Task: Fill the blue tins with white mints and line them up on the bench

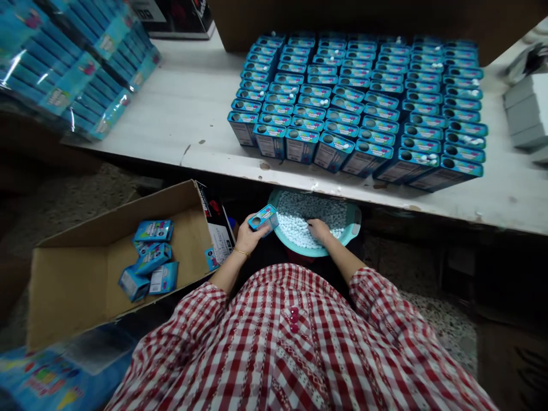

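Note:
My left hand (pixel 247 238) is closed around a small blue candy box (pixel 263 217), its top facing up with a dark round opening at one end. The box is at the left rim of a turquoise tub (pixel 301 250) full of small white round candies (pixel 293 227). In the tub, my right hand (pixel 319 230) has its fingers drawn together at the surface of the candies. Something small and dark shows at those fingertips, too small to name.
Rows of upright blue boxes (pixel 368 114) stand on the white table (pixel 184 103), several with white candies on their tops. Plastic-wrapped blue packs (pixel 81 68) lie at the left. Beside my left arm, an open cardboard carton (pixel 77 274) holds several loose blue boxes (pixel 154 258).

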The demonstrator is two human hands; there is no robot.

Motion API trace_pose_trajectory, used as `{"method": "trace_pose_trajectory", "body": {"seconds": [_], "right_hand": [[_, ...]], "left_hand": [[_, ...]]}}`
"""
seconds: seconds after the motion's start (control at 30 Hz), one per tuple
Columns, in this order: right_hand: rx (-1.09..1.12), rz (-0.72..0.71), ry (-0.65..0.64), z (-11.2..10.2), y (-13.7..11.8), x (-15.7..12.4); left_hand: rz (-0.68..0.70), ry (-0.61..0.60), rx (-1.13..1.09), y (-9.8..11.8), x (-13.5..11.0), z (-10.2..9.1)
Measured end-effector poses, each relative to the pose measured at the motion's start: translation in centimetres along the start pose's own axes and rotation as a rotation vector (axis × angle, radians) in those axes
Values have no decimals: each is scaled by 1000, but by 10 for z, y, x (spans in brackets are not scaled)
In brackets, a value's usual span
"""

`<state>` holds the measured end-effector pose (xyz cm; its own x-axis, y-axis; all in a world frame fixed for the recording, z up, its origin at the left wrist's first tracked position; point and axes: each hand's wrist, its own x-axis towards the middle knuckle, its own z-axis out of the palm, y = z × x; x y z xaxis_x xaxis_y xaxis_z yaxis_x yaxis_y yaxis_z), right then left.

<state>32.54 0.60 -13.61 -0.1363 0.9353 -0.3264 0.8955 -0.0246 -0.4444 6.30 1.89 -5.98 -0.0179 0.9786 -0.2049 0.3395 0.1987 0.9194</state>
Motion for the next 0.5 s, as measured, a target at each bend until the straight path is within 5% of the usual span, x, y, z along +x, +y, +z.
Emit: {"method": "trace_pose_trajectory", "body": {"seconds": [0.17, 0.5], "right_hand": [[209, -16, -97, -8, 3, 4], [542, -121, 6, -99, 16, -43]], "left_hand": [[6, 30, 12, -5, 5, -4], [137, -78, 128, 22, 26, 39]]}}
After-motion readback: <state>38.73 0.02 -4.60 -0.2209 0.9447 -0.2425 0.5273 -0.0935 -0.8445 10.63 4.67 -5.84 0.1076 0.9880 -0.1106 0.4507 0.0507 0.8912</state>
